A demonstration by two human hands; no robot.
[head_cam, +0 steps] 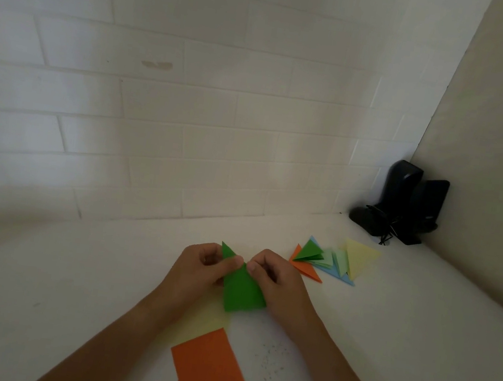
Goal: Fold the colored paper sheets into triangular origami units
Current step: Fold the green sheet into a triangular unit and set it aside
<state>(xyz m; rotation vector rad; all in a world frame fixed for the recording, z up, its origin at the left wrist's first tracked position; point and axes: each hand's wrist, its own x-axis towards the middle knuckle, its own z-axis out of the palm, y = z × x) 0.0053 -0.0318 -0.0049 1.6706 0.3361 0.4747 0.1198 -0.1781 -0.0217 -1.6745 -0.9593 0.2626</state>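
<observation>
A dark green paper [242,294], partly folded into a pointed shape, lies on the white table between my hands. My left hand [200,267] pinches its upper left flap, whose tip sticks up behind my fingers. My right hand [276,278] pinches the upper right edge near the peak. An orange sheet [211,375] lies flat near the front edge, with a pale yellow sheet [202,322] partly under it and under my left forearm. Several folded triangles [327,259] in orange, green, blue, mint and yellow lie to the right.
Two black speakers [403,205] with a cable stand in the back right corner. A white tiled wall [189,117] rises behind the table and a beige wall [490,159] closes the right side. Small specks [271,361] dot the table right of the orange sheet.
</observation>
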